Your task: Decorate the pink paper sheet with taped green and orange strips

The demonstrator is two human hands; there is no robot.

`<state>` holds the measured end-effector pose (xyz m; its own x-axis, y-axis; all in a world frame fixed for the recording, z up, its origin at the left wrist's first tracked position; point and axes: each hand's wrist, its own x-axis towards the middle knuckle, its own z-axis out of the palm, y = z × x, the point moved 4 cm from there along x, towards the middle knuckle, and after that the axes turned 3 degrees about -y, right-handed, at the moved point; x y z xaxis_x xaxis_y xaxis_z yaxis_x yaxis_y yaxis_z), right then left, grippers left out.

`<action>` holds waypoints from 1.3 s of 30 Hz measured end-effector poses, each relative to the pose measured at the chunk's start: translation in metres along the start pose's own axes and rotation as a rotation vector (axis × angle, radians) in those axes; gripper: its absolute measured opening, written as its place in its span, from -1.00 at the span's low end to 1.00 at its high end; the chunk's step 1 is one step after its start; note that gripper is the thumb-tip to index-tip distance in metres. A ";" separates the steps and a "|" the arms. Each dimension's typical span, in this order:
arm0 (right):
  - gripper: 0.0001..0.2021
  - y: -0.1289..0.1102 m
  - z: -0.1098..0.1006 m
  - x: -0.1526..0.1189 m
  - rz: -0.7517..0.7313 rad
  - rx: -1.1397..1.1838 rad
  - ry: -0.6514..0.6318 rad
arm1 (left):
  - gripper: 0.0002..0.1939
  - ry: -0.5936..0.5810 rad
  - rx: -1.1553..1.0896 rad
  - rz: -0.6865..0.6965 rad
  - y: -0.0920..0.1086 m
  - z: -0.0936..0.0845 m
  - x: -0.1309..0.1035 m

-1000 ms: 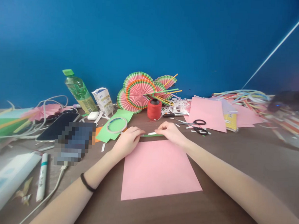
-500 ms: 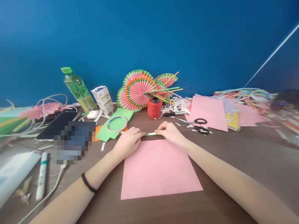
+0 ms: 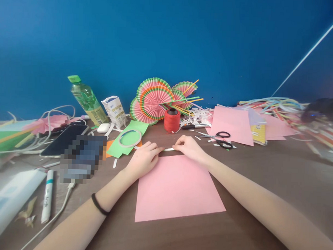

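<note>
A sheet of pink paper (image 3: 180, 189) lies flat on the table in front of me. Along its far edge runs a narrow white strip (image 3: 169, 149), visible in the gap between my hands. My left hand (image 3: 143, 159) holds down the sheet's far left corner, fingers bent together and fingertips at the strip's left end. At the strip's right end, my right hand (image 3: 189, 148) pinches with thumb and forefinger. The fingers partly hide both ends of the strip.
Behind my left hand, a tape roll (image 3: 130, 139) lies on green paper (image 3: 140, 128). Red thread (image 3: 171, 120), pleated fans (image 3: 156, 99) and scissors (image 3: 217, 137) lie farther back. A bottle (image 3: 88, 102), carton (image 3: 114, 110), phone (image 3: 63, 139) and marker (image 3: 47, 197) are left; pink sheets (image 3: 229, 123) are right.
My left fingertips have shifted slightly right along the strip, so a little less of it shows. My right hand keeps its pinch in nearly the same spot.
</note>
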<state>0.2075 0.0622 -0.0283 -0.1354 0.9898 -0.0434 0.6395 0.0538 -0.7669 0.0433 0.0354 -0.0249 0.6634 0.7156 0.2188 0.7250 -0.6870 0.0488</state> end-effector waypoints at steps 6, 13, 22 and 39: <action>-0.90 -0.001 0.000 0.000 -0.003 -0.028 -0.001 | -0.63 -0.005 0.017 0.018 0.001 0.000 0.001; -0.90 0.000 0.001 0.001 -0.018 -0.064 0.019 | -0.61 -0.022 0.053 0.038 0.004 -0.001 0.000; -0.88 0.005 0.004 0.005 -0.035 -0.082 0.045 | -0.60 -0.043 0.085 0.041 0.006 -0.001 -0.001; -0.81 -0.006 0.002 0.001 -0.139 -0.453 0.065 | -0.60 -0.039 0.123 0.027 0.007 -0.001 0.001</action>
<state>0.2020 0.0630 -0.0252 -0.2051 0.9745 0.0911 0.8859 0.2244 -0.4060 0.0484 0.0312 -0.0240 0.6881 0.7028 0.1804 0.7222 -0.6873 -0.0772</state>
